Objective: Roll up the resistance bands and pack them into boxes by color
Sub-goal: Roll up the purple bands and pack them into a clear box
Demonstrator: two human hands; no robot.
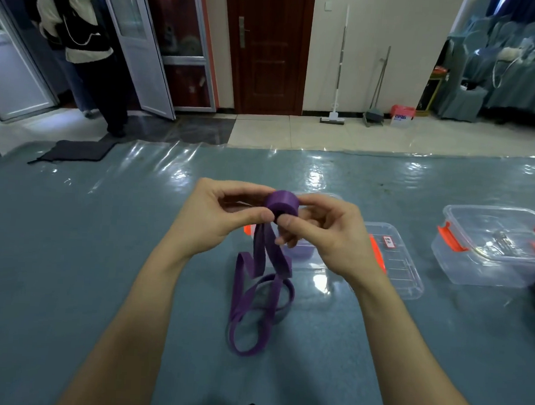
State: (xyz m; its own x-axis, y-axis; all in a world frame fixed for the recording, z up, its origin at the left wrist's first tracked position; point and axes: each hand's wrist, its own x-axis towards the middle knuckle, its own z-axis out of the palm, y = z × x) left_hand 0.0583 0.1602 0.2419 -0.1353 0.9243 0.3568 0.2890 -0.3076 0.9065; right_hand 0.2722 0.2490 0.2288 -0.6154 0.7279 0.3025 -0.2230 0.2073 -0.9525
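A purple resistance band (254, 298) is partly wound into a tight roll (283, 203) held above the table. My left hand (218, 215) pinches the roll from the left and my right hand (323, 234) grips it from the right. The band's loose length hangs down and lies in loops on the table between my forearms. Behind my hands stands a clear box (312, 261) holding something purple, mostly hidden. Its clear lid (403, 267), with orange clips and a label, lies to its right.
A second clear box (488, 266) with orange latches stands at the right, with a few small items inside. A dark cloth (75, 151) lies at the table's far left edge. A person stands by the door beyond the blue plastic-covered table (84, 253).
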